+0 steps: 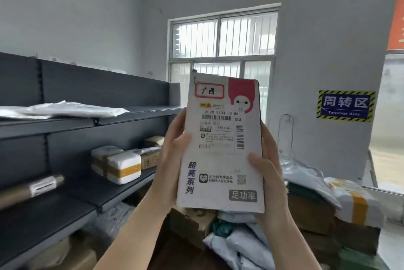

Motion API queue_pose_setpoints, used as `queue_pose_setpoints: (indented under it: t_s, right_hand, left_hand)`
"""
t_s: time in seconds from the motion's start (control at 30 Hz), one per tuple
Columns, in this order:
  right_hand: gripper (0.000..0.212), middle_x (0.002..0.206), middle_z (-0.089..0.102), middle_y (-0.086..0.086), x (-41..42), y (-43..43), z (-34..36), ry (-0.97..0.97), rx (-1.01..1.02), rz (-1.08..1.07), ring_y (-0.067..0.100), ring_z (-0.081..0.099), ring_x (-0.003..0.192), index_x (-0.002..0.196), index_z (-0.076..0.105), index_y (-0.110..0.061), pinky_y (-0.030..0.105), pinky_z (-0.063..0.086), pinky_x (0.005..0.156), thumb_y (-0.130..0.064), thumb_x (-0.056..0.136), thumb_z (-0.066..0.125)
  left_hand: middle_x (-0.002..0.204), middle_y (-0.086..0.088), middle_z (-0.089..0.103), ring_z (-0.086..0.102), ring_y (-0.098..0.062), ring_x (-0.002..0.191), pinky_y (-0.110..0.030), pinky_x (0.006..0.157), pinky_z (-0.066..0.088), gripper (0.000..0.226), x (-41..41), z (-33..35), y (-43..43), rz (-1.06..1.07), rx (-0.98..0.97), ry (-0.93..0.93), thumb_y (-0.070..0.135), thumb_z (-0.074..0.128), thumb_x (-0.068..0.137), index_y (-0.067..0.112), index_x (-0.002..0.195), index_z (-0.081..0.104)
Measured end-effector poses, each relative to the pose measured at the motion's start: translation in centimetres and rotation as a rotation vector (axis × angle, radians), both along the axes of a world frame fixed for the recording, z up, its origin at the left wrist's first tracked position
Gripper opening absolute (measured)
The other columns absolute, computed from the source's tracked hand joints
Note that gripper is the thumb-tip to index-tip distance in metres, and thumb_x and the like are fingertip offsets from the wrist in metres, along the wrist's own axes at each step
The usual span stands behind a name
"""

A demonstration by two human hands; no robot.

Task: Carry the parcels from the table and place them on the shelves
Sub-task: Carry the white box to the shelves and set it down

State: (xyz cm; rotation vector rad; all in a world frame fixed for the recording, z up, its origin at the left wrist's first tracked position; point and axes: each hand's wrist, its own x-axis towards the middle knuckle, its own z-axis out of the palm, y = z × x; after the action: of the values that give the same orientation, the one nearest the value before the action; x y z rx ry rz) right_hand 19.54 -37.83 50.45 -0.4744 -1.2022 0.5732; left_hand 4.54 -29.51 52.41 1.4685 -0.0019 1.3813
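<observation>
Up in the air and front and centre is the white box (220,142), held upright with its printed label face toward the camera, and both hands are on it. The left hand (172,156) is wrapped round the box's left edge, thumb pressed flat on the front face beside the label, fingers curled out of sight behind. The right hand (270,173) clamps the box's right edge the same way, thumb on the front near the lower half, fingers behind. To the left of the box runs the dark grey shelving (87,121): on the tier level with the box's middle lie flat white plastic mailers (65,109); on the tier below, a white foam parcel with yellow tape (123,168) sits among a few more wrapped packages, and a long brown tube (30,188) lies further left. Below and right of the box is a heap of poly bags and cartons (306,199), probably on the table, though the surface itself is hidden. On the wall right of the box hangs a blue sign (346,105) reading Turnover Area.
</observation>
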Motion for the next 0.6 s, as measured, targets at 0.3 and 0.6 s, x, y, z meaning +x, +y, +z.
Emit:
queue_pose_setpoints:
  t_s: [0.3, 0.6]
  right_hand:
    - [0.063, 0.141, 0.063, 0.002, -4.2, -7.8, -2.5, 0.023, -0.086, 0.315, 0.032, 0.063, 0.125, 0.146, 0.046, -0.029, 0.051, 0.059, 0.091, -0.011, 0.085, 0.05]
    - [0.058, 0.136, 0.067, -0.003, -16.0, -16.9, -0.9, -0.049, -0.087, 0.668, 0.029, 0.065, 0.123, 0.142, 0.049, -0.036, 0.047, 0.061, 0.091, -0.016, 0.088, 0.053]
  left_hand:
    - [0.121, -0.005, 0.072, 0.071, -0.025, 0.106, -0.039, 0.077, 0.06, 0.056, -6.1, -2.9, -13.0, 0.351, -0.141, -0.013, 0.03, 0.061, 0.08, 0.029, 0.135, 0.052]
    - [0.118, -0.008, 0.074, 0.072, -0.025, 0.103, -0.036, 0.074, 0.06, 0.045, -18.2, -1.9, -27.9, 0.686, -0.178, -0.108, 0.026, 0.053, 0.086, 0.027, 0.13, 0.057]
